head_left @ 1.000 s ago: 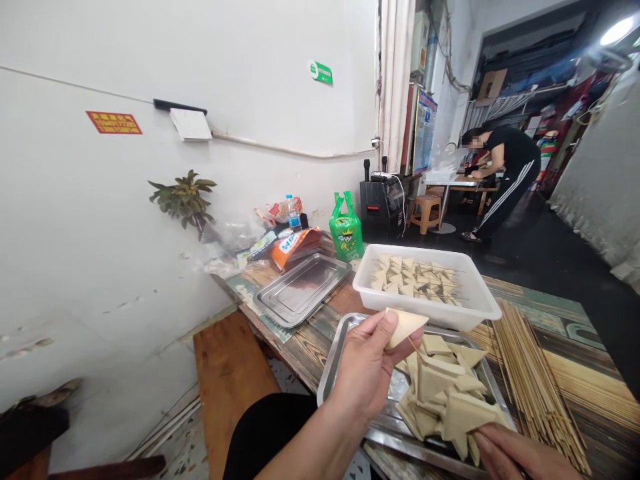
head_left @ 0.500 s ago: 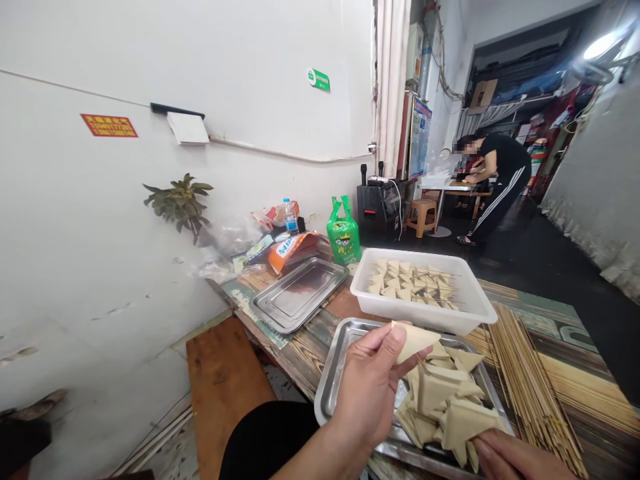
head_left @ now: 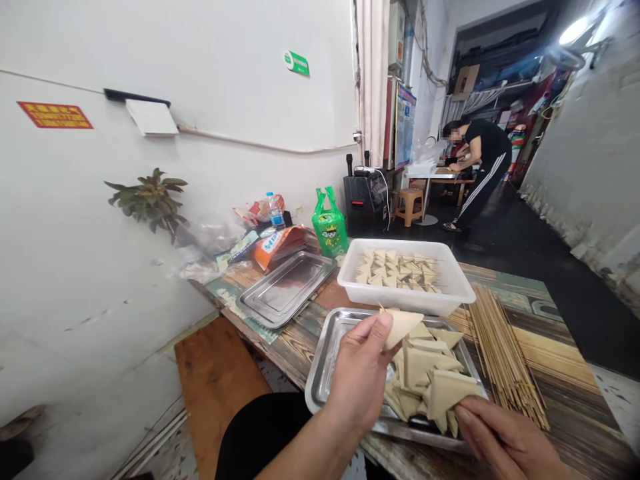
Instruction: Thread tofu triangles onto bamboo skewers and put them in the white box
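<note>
My left hand [head_left: 361, 373] pinches a pale folded tofu-skin triangle [head_left: 406, 327] between thumb and fingers. A thin bamboo skewer tip [head_left: 381, 307] pokes out past its upper left corner. At the lower right, my right hand [head_left: 500, 430] is closed at the skewer's other end, beside a larger tofu triangle [head_left: 449, 392]; the skewer's middle is hidden behind tofu. Beneath both hands, more folded triangles are heaped in a metal tray [head_left: 320, 380]. Behind the tray, a white plastic tub [head_left: 407, 303] contains several rows of skewered triangles.
Loose bamboo skewers [head_left: 505, 353] lie to the right of the tray. At the back left are another metal tray [head_left: 287, 290], an orange packet [head_left: 280, 245], a water bottle [head_left: 275, 210] and a green bag [head_left: 330, 223]. A wooden bench [head_left: 220, 393] stands left. Another person [head_left: 483, 153] bends over a far table.
The view has turned right, so the surroundings shift left. A skewer tip now shows beyond the triangle in my left hand. Both hands keep their closed grips.
</note>
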Demonstrator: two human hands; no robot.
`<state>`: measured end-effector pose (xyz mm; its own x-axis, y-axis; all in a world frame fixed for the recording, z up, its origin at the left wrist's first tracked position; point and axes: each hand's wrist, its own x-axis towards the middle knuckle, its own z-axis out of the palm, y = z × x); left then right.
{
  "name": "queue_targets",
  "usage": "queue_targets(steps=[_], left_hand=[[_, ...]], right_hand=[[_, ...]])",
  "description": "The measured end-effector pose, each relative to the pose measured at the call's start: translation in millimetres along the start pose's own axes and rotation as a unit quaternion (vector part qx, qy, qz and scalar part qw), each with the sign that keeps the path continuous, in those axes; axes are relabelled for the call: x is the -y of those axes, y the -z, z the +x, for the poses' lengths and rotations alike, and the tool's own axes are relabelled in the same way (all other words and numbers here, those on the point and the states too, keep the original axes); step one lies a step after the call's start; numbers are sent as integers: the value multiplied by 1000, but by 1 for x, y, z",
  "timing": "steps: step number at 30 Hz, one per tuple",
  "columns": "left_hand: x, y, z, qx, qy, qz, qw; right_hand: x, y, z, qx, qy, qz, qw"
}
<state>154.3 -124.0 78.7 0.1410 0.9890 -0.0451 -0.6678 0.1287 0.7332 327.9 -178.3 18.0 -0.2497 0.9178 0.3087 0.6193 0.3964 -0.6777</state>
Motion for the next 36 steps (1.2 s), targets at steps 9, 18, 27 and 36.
queue_targets(steps=[9, 18, 27, 36], left_hand=[[6, 23, 18, -33, -11, 130, 991], [15, 36, 24, -19, 3, 212, 977], [11, 52, 16, -26, 33, 230, 972], [32, 92, 14, -35, -34, 349, 936]], right_hand=[[-14, -10, -1, 35, -28, 46, 998], [-28, -14, -5, 10, 23, -38, 999], [-31, 28, 23, -49, 76, -143, 986], [-40, 58, 183, 2, 48, -303, 952]])
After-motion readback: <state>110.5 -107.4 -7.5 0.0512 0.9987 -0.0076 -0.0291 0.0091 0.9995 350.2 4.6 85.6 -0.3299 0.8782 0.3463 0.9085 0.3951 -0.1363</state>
